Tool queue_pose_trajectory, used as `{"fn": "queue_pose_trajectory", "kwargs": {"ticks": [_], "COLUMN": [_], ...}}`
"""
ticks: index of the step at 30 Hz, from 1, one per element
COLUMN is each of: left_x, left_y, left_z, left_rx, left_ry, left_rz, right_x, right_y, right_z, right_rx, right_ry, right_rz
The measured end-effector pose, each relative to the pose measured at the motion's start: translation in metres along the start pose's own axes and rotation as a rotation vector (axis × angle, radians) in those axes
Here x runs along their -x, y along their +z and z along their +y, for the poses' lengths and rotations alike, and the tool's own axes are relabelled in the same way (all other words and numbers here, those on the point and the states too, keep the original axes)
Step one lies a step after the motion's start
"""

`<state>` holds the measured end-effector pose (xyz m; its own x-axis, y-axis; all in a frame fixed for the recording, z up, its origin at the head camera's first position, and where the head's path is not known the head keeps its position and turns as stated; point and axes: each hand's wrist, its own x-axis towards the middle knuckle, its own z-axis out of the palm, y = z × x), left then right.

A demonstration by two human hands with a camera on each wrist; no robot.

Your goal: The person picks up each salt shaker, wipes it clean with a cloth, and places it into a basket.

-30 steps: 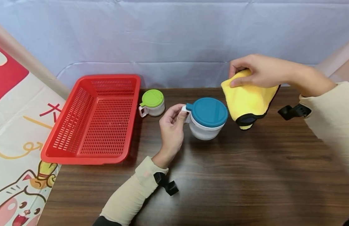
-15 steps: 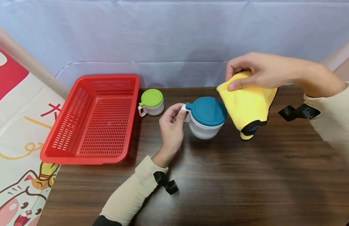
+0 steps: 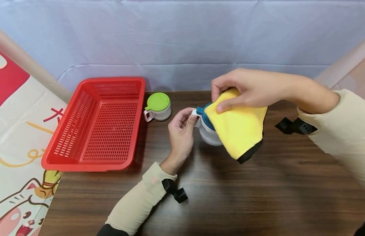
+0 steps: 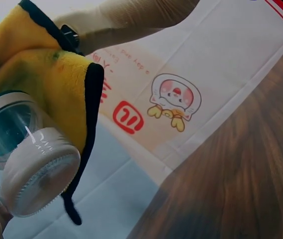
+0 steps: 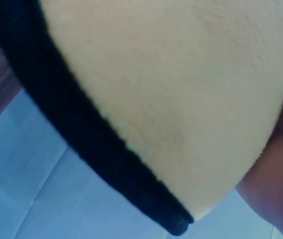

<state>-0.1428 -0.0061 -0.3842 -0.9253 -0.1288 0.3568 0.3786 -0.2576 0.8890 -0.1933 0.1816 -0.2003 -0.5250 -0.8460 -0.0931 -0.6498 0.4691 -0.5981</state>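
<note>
My left hand point(image 3: 182, 132) pinches the white handle of a clear seasoning jar point(image 3: 210, 136) with a blue lid point(image 3: 207, 119). The left wrist view shows the jar point(image 4: 37, 172) from below, its base in sight and white contents inside. A yellow cloth point(image 3: 242, 126) with black edging hangs from my right hand point(image 3: 247, 87), gripped between thumb and fingers. It drapes over the right part of the lid and hides it. Close up in the right wrist view, the cloth point(image 5: 171, 99) covers most of the picture.
A red perforated basket point(image 3: 134, 131) stands on the left of the dark wooden table point(image 3: 259, 200). Between basket and left hand is a smaller jar point(image 3: 158, 106) with a green lid. A pale cloth backdrop point(image 3: 176, 42) rises behind the table's far edge.
My right hand has brought the yellow cloth leftward and a little down, from beside the blue-lidded jar to over its lid. The left hand and the jar have stayed nearly in place.
</note>
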Motion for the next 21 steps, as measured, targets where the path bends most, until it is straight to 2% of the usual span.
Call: {"fn": "queue_pose_trajectory", "kwargs": {"ticks": [8,21], "left_x": [0.001,0.002], "left_y": [0.001,0.002], "left_z": [0.0,-0.003], "left_rx": [0.007,0.027], "left_ry": [0.003,-0.003], "left_rz": [-0.014,-0.005], "right_x": [-0.015,-0.017], "right_y": [0.013,0.017], "right_z": [0.001,0.009], "right_rx": [0.073,0.21], "right_ry": [-0.041,0.035], "right_rz": [0.02,0.054]}}
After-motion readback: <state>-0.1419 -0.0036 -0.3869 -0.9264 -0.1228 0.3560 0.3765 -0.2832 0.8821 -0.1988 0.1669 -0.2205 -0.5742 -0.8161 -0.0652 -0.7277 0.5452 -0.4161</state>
